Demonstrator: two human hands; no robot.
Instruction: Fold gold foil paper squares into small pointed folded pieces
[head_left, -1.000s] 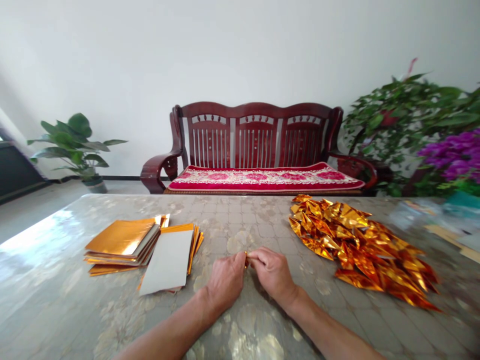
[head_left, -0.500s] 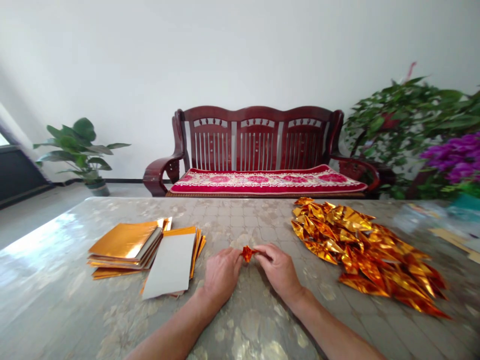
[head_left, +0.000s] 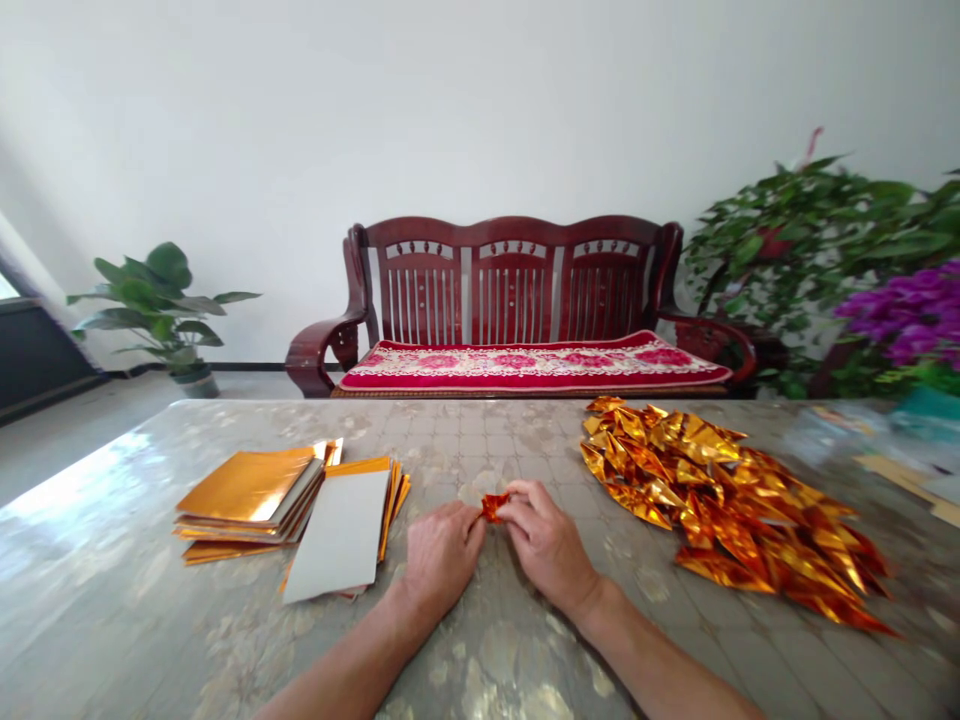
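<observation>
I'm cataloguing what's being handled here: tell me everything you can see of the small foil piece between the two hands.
The small foil piece is shiny orange-red, with creased facets, and looks like metallic paper. It lies crosswise: the left hand holds its left end, the right hand its right end, partly covering both. Its folds are too small to make out, and whether it touches the table is unclear.

The left grip [head_left: 444, 548] and right grip [head_left: 551, 548] are bare human hands, broad across the knuckles [head_left: 444, 518]. Behind each grip, a narrower bare wrist [head_left: 411, 600] leads into an uncovered forearm [head_left: 352, 650] that thickens away from it.
</observation>
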